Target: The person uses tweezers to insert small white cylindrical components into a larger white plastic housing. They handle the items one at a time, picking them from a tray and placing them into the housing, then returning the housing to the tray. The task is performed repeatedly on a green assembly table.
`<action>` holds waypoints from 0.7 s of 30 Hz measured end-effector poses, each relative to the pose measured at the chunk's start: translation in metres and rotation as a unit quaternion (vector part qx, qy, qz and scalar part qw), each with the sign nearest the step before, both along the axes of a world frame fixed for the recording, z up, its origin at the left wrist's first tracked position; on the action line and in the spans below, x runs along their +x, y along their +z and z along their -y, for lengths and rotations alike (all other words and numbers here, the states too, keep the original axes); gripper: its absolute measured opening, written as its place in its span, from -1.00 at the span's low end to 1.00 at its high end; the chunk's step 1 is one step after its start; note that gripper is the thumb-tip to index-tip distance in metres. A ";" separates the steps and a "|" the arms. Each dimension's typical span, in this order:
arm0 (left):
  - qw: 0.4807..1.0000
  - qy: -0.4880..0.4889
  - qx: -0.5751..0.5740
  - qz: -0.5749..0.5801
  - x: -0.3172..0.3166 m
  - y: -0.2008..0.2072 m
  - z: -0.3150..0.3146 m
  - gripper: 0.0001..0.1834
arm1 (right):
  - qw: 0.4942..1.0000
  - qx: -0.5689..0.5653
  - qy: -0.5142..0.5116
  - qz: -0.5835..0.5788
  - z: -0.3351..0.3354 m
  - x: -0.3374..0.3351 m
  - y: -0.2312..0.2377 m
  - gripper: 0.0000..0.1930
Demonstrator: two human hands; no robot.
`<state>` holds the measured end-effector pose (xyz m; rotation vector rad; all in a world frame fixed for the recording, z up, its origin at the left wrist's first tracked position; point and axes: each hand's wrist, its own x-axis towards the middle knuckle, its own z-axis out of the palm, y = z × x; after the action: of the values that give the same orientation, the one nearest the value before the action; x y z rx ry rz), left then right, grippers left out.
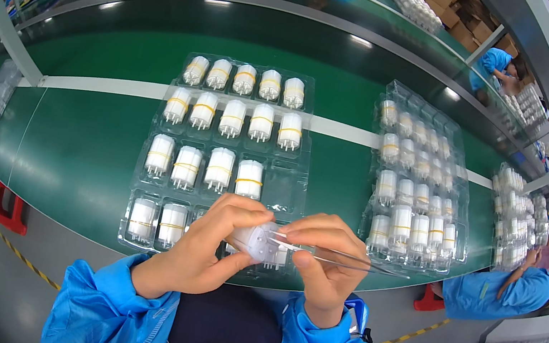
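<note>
My left hand (211, 248) is closed around a translucent white round plastic part (253, 241), whose end with small holes faces right. My right hand (324, 263) pinches a thin metal tool (354, 262) that looks like tweezers, its long end sticking out to the right. White narrow tips at its left end reach the holed face of the part; whether they are inside it cannot be made out. Just beyond both hands lies a transparent blister tray (287, 181) with rows of white cylinders (219, 166), each with a yellow band, many showing metal pins. My hands hide some of the nearest row.
Stacked transparent trays (393, 90) of similar white cylinders stand on the right of the green table (84, 139). A raised shelf (259, 5) crosses the far side. A co-worker in blue (505, 290) sits at the right. A red stool (6, 203) stands at the left.
</note>
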<state>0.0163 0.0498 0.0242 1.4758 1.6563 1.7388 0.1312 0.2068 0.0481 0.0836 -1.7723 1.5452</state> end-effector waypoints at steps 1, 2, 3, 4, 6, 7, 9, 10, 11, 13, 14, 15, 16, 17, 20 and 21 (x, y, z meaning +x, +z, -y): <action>1.000 -0.005 -0.005 0.009 0.001 0.000 -0.002 -0.36 | 1.000 0.017 -0.009 0.008 -0.002 0.001 0.002 -0.84; 1.000 -0.009 -0.009 0.018 0.001 0.000 -0.004 -0.37 | 0.999 0.034 -0.018 0.016 -0.004 0.001 0.003 -0.84; 1.000 -0.013 -0.007 0.015 0.001 0.000 -0.007 -0.37 | 0.999 0.041 -0.021 0.016 -0.006 0.002 0.004 -0.84; 1.000 -0.017 -0.005 0.012 0.001 0.001 -0.009 -0.37 | 0.998 0.049 -0.023 0.015 -0.008 0.003 0.005 -0.84; 1.000 -0.021 -0.004 0.008 0.000 0.002 -0.012 -0.37 | 0.998 0.061 -0.027 0.017 -0.010 0.004 0.007 -0.83; 1.000 -0.022 -0.007 0.009 0.001 0.002 -0.013 -0.37 | 0.997 0.065 -0.029 0.019 -0.011 0.004 0.008 -0.83; 1.000 -0.024 -0.007 0.007 0.000 0.002 -0.014 -0.37 | 0.997 0.066 -0.031 0.022 -0.012 0.004 0.009 -0.84; 1.000 -0.025 -0.006 0.006 0.000 0.002 -0.014 -0.37 | 0.997 0.063 -0.032 0.023 -0.013 0.004 0.008 -0.84; 1.000 -0.026 -0.005 0.004 0.000 0.002 -0.014 -0.37 | 0.997 0.060 -0.031 0.025 -0.012 0.004 0.007 -0.85; 1.000 -0.029 -0.004 -0.010 -0.002 0.003 -0.015 -0.36 | 0.998 0.046 -0.032 0.017 -0.011 0.003 0.006 -0.87; 0.999 -0.031 -0.004 -0.017 -0.003 0.004 -0.015 -0.36 | 0.999 0.039 -0.032 0.014 -0.011 0.003 0.005 -0.87; 0.999 -0.026 -0.002 -0.025 -0.003 0.005 -0.014 -0.35 | 0.999 0.036 -0.032 0.015 -0.010 0.002 0.005 -0.88; 0.999 -0.021 0.001 -0.033 -0.003 0.006 -0.014 -0.35 | 0.999 0.033 -0.032 0.016 -0.010 0.001 0.004 -0.89; 0.999 -0.016 0.003 -0.041 -0.003 0.007 -0.013 -0.35 | 0.999 0.030 -0.032 0.018 -0.009 0.001 0.004 -0.90; 0.996 0.010 -0.004 -0.092 -0.003 0.012 -0.011 -0.34 | 0.999 0.019 -0.032 0.027 -0.007 -0.001 0.004 -0.91; 0.995 0.015 -0.002 -0.102 -0.003 0.014 -0.010 -0.33 | 0.999 0.006 -0.027 0.027 -0.006 -0.001 0.004 -0.91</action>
<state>0.0134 0.0602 0.0384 1.6830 1.7868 1.6454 0.1306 0.2132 0.0517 0.0001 -1.8125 1.5107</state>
